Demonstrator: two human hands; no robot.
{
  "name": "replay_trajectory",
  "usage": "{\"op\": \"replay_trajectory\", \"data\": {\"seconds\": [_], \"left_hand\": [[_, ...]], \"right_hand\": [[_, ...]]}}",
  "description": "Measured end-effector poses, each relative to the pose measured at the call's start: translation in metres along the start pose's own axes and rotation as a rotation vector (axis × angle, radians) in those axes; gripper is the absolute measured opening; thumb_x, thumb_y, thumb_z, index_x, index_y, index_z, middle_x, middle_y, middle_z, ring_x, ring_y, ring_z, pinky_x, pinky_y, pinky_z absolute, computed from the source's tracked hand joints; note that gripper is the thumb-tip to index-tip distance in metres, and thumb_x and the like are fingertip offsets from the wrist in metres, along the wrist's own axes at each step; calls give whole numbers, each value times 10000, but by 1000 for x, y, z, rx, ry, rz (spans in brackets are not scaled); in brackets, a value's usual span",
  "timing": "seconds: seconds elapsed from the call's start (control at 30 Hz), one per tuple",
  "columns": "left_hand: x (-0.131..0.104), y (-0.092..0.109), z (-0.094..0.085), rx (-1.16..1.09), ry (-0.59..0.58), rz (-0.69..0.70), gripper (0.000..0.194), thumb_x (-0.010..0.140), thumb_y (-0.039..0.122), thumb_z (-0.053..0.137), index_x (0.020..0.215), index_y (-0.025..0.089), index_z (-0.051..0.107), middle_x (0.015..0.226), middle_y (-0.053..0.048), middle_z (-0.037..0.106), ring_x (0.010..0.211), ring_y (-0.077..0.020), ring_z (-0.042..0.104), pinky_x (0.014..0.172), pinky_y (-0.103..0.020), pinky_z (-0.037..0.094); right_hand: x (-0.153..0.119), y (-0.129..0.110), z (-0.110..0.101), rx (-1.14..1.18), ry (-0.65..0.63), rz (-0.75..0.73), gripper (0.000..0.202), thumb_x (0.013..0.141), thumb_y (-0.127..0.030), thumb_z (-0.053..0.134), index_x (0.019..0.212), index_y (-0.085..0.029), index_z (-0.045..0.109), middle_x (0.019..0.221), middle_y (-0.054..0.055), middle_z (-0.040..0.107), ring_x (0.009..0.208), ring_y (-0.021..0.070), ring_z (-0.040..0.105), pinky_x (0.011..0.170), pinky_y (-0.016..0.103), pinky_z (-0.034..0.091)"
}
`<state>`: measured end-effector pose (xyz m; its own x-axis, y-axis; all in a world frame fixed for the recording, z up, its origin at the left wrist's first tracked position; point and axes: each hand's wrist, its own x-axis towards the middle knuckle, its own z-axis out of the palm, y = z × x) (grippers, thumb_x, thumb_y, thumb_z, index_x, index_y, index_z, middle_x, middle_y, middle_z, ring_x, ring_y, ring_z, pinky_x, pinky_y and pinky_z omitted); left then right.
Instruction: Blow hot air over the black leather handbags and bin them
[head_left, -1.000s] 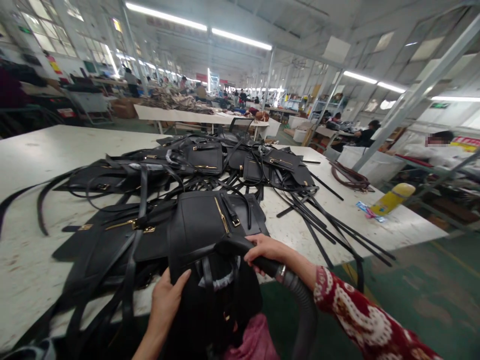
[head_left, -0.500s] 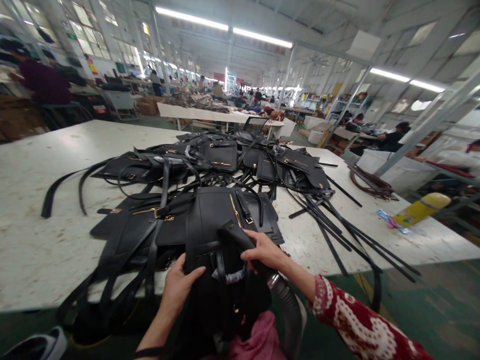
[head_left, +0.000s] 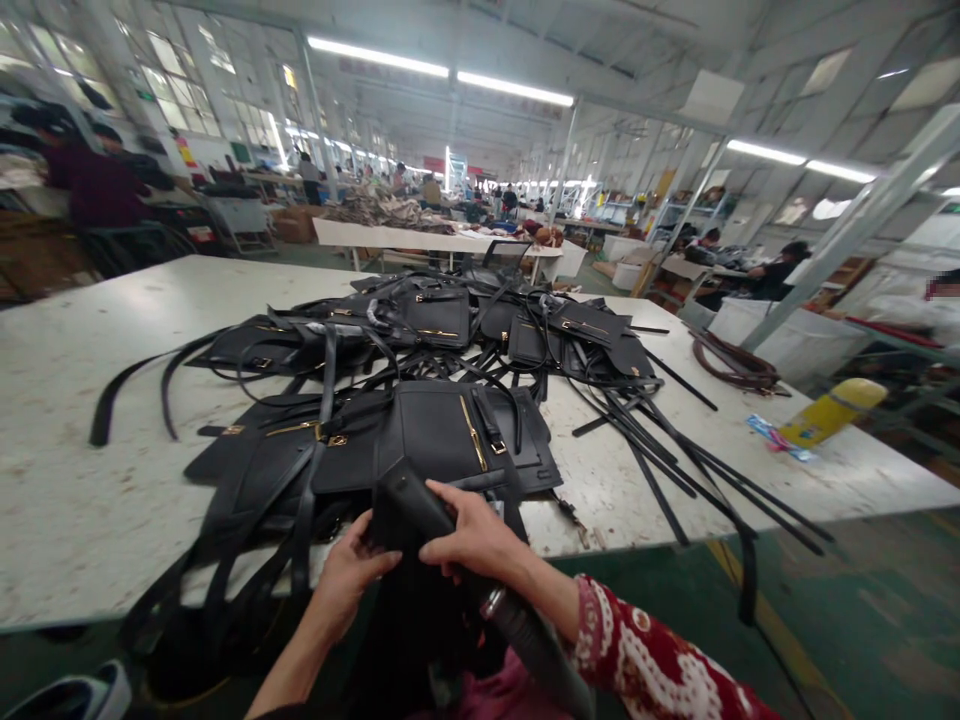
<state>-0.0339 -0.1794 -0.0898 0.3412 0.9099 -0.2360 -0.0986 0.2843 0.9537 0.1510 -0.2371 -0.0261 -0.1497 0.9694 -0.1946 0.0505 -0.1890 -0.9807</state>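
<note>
My right hand point(head_left: 476, 535) is wrapped round a black hose nozzle point(head_left: 411, 497), whose ribbed hose point(head_left: 544, 655) runs down toward my lap. The nozzle's tip lies over the near part of a black leather bag point(head_left: 431, 430) with a gold zipper and buckle. My left hand point(head_left: 346, 580) pinches the left edge of the bag's dark lower part, which hangs over the table edge. Just left of it lies another black bag point(head_left: 259, 475), its straps dangling off the table. My hands and the nozzle hide part of the bag.
On the white table point(head_left: 135, 500), more black bags point(head_left: 431, 315) are heaped behind, with long straps point(head_left: 652, 450) trailing right. A yellow bottle point(head_left: 836, 412), a small colourful packet point(head_left: 776, 437) and a brown strap coil point(head_left: 731, 362) lie at the right. Other people work in the background.
My right hand has moved the nozzle left and closer to my left hand. The bag's hanging part has shifted, and its strap and plastic wrap are now mostly covered.
</note>
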Motion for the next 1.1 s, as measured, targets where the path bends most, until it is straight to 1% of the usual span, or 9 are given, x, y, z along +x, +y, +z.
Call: {"op": "replay_trajectory", "data": {"seconds": [0.13,0.23,0.4,0.53,0.63,0.7,0.87,1.0,1.1], "left_hand": [[-10,-6,-10,-108,46,-4,606,526,178,752,1091,181,534,1101,-71,598,1011,-207,557,803,-240,473],[-13,-9,-17,-209,100,-13,503,606,296,721,1060,162,555,1040,-81,622,906,-194,595,747,-257,497],[-13,-3,-17,-264,117,-57,507,662,412,663,1070,136,543,863,-86,656,790,-204,618,680,-306,510],[-17,-3,-15,-297,135,-112,510,655,454,657,1048,141,564,849,-77,657,817,-211,614,667,-292,507],[-19,-8,-17,-311,171,-83,432,629,413,684,958,145,600,894,-66,650,829,-199,605,668,-273,506],[-19,-10,-17,-288,151,-55,400,615,341,701,952,152,596,872,-55,646,814,-193,605,686,-282,506],[-9,-8,-19,-4,-42,112,573,665,217,645,1203,245,448,844,-4,607,794,-160,588,716,-282,490],[11,-1,-28,472,-143,371,254,701,155,530,934,203,621,873,-18,596,826,-152,565,734,-248,443],[23,10,-36,791,-287,538,195,727,128,472,798,188,643,772,-11,590,754,-123,558,701,-218,410]], "right_hand": [[-16,-7,-13,49,76,-22,785,582,-133,667,1298,-220,357,752,-17,592,408,82,492,363,179,423],[-38,-5,-20,-8,53,43,781,604,-152,655,1311,-240,337,728,-22,588,402,89,496,359,180,423],[-63,9,-3,-92,-60,80,805,558,-135,676,1297,-245,378,862,6,602,454,92,526,398,176,425],[-53,20,19,-263,-94,38,819,525,-169,725,1284,-226,419,781,-11,604,497,109,539,421,170,410],[-37,22,30,-164,-93,57,842,547,-166,711,1310,-264,368,711,-30,587,445,108,523,370,171,394],[-29,18,31,-48,-43,41,851,556,-151,696,1318,-281,340,783,-16,597,427,91,511,362,171,404],[-40,5,13,88,54,-1,819,566,-107,647,1312,-253,342,844,-10,605,416,59,478,368,152,401],[-64,10,1,120,95,-15,800,547,-58,625,1286,-251,385,867,-25,605,518,79,511,440,156,414],[-79,16,2,37,145,20,822,544,-71,631,1304,-232,363,940,-5,594,657,124,545,526,186,433]]}}
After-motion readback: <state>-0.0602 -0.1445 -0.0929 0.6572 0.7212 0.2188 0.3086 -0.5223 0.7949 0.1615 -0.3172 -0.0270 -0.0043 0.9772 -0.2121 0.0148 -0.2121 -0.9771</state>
